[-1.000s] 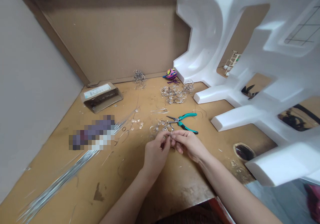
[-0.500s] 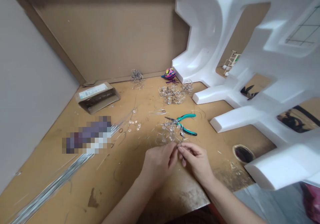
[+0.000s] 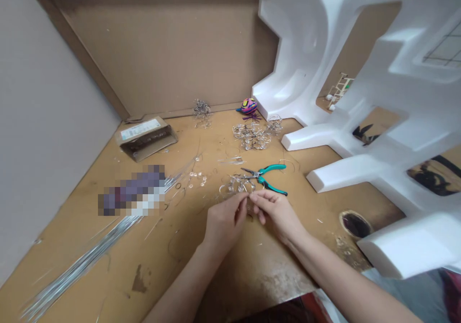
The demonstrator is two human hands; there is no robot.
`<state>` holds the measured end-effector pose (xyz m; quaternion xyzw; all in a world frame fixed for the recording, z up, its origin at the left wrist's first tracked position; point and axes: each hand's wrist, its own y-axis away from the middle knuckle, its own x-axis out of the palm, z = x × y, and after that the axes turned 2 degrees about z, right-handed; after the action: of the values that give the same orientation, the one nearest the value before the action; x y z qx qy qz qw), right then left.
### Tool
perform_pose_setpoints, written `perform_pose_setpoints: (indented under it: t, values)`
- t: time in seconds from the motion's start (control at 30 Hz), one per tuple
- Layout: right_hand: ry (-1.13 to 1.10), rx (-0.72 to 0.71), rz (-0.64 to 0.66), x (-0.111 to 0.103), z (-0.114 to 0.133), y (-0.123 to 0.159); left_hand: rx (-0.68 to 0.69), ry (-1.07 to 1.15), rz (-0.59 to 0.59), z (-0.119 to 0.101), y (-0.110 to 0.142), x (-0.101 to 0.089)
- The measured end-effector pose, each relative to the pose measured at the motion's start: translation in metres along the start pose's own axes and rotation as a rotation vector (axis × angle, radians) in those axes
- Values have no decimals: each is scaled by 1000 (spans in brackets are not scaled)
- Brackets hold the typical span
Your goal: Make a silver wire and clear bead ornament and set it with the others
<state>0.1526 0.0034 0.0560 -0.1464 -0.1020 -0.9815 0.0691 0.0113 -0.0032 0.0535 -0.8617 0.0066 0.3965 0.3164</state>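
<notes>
My left hand [image 3: 227, 218] and my right hand [image 3: 271, 211] meet fingertip to fingertip low over the table's middle. Both are closed in a pinch on a thin wire piece with clear beads [image 3: 240, 183], whose loops show just beyond the fingers. Exactly where each fingertip grips the wire is hidden. Right behind this piece lie long-nose pliers [image 3: 272, 169] with teal handles, their jaws spread a little. Loose clear beads [image 3: 196, 179] are scattered to the left of my hands.
A bundle of straight wires [image 3: 86, 263] runs along the left, partly under a blurred patch. An open cardboard box [image 3: 149, 138] stands behind it. Finished-looking wire clusters [image 3: 250, 135] lie at the back. White moulded foam [image 3: 334, 176] juts in from the right, near a round hole [image 3: 356, 223].
Both hands have shifted slightly up and left with the beaded wire piece, which now sits lower and flatter beyond the fingers. The whole view has moved a little.
</notes>
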Motion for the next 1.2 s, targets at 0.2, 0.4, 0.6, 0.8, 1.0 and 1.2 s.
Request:
perform_pose_setpoints:
  t: [0.2,0.4,0.6,0.8,1.0,1.2]
  values:
    - [25,43,145,8,11,-28,-146,27,0,13,-6,-2]
    - [9,44,139,11,7,-30,12,-172,-105,19,-4,0]
    - [-55,98,173,6,7,-26,20,-182,-95,15,-5,-1]
    - [-29,32,167,6,13,-21,-188,71,-73,12,-5,-3]
    - [-39,146,288,-1,22,-16,-259,130,-66,7,-3,-4]
    - [299,-15,300,-4,22,-14,-293,176,-17,5,-1,-4]
